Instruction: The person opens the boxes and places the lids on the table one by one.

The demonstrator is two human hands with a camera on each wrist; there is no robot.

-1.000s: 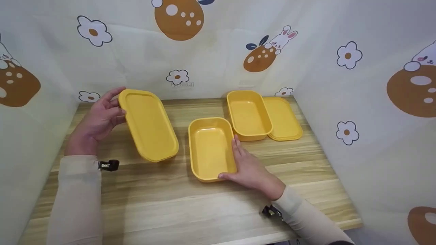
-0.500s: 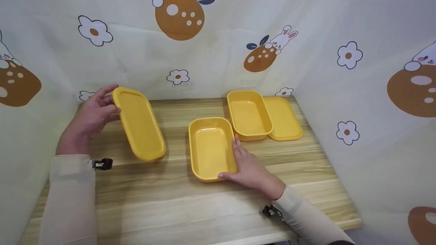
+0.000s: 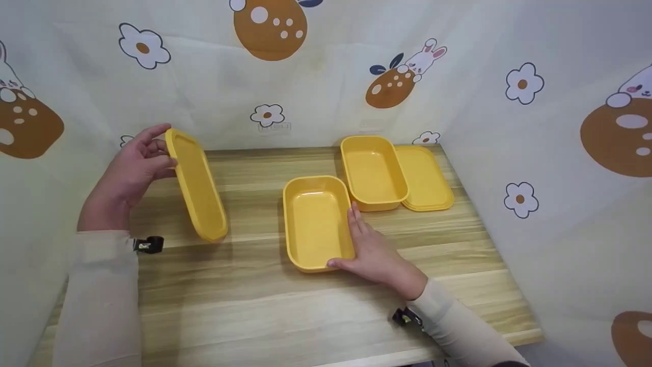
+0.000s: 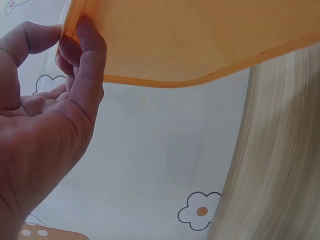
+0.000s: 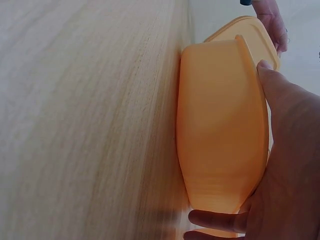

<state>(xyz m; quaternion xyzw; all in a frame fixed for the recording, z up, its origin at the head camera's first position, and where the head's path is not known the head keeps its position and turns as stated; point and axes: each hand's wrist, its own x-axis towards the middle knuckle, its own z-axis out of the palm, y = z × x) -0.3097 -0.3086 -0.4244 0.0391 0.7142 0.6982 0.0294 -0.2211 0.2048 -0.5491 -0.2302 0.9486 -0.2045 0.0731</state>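
My left hand (image 3: 130,168) pinches the edge of a yellow plastic lid (image 3: 197,186) between thumb and fingers, at the left. The lid hangs tilted steeply above the table; the left wrist view shows the hand (image 4: 60,95) at its rim. Near the middle, an open yellow food container (image 3: 317,224) stands upright on the table. My right hand (image 3: 379,257) holds it at the near right corner, thumb on the near rim and fingers along the right side. In the right wrist view the container's wall (image 5: 220,115) lies between thumb and fingers.
A second open yellow container (image 3: 374,176) stands behind and to the right, partly over or against another yellow lid (image 3: 428,178). The wooden table (image 3: 254,316) is bounded by patterned cloth walls (image 3: 316,86) at the back and both sides.
My left hand has moved left with the lid, which has turned more edge-on. My right hand and both containers have stayed in place.
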